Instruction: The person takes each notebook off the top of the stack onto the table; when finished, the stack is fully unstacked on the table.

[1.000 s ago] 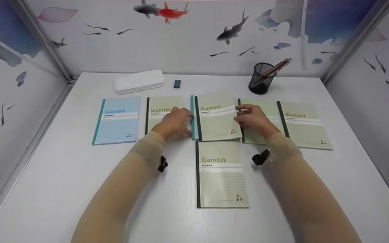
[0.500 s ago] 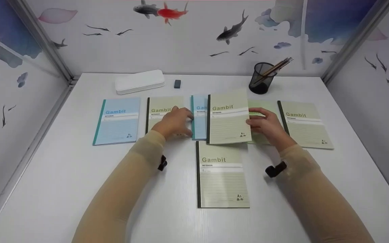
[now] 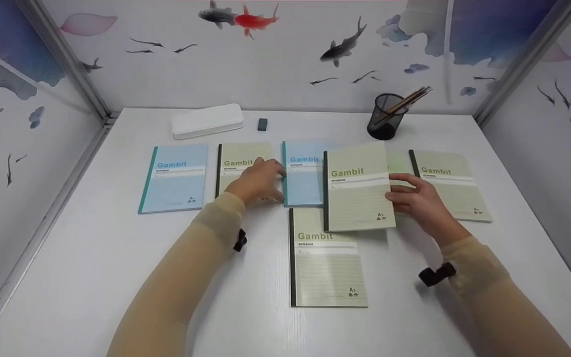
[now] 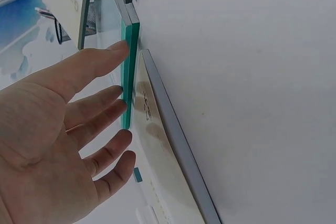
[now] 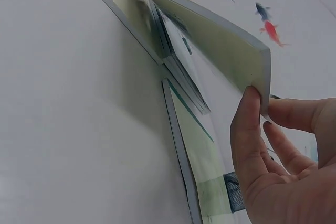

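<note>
Only the right wrist view shows the underside of the pinched notebook (image 5: 226, 51).

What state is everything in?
Left hand: touching middle blue notebook
Right hand: pinching raised notebook
Raised notebook: closed, tilted
Middle blue notebook: closed, flat
Front notebook: closed, flat
Left blue notebook: closed, flat
Notebook below left hand: closed, flat
Green notebook: closed, flat
Rightmost notebook: closed, flat
Mesh cup: upright
White case: closed

olive lined notebk (image 3: 359, 198), dk spine (image 3: 326, 191), lt-blue notebk (image 3: 304, 184), koi-print wall (image 3: 285, 64)
</note>
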Demonstrator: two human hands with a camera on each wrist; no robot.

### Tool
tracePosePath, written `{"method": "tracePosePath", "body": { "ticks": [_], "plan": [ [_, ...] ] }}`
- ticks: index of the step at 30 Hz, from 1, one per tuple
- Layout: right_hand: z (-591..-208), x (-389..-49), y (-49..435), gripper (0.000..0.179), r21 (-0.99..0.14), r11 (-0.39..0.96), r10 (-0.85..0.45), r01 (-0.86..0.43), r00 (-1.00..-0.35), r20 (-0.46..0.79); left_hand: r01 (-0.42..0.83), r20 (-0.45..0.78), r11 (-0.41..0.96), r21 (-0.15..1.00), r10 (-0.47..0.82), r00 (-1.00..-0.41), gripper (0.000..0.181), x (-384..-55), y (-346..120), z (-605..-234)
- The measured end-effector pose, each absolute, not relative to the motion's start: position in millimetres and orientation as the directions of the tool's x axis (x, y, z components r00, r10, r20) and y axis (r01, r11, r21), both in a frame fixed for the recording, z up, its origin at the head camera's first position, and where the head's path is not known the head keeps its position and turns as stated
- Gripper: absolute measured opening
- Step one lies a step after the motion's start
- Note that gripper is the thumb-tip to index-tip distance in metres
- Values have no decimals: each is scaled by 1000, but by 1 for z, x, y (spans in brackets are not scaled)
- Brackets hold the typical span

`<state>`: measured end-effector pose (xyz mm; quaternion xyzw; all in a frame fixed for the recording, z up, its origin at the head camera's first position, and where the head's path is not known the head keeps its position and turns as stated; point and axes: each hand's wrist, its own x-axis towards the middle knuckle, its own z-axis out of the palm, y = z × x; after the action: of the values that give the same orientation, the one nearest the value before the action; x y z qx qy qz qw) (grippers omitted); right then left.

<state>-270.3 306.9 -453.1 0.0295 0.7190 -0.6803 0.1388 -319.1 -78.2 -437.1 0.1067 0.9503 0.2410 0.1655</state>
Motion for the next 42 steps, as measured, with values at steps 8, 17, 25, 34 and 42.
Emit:
{"method": "tracePosePath", "body": {
  "ticks": [8,17,25,34,42],
  "plan": [
    [-450,-242,333,57,-966,98,-151,237,-956,-250,123,-253,862,492,277,-927,72,-318,-76,-435],
    [-446,-217,362,47,-969,78,-182,235,-952,-246,132,-252,863,487,284,-925,71,-317,-75,-436],
    [-446,-200,380,44,-967,76,-272,245,-928,-256,112,-248,859,499,265,-932,72,-316,-73,-434],
    [-446,-181,401,44,-955,135,-409,266,-863,-298,91,-258,863,497,247,-934,72,-313,-72,-431],
    [-449,-171,404,39,-921,237,-433,308,-816,-384,109,-257,872,478,258,-931,71,-315,-73,-433]
  ]
}}
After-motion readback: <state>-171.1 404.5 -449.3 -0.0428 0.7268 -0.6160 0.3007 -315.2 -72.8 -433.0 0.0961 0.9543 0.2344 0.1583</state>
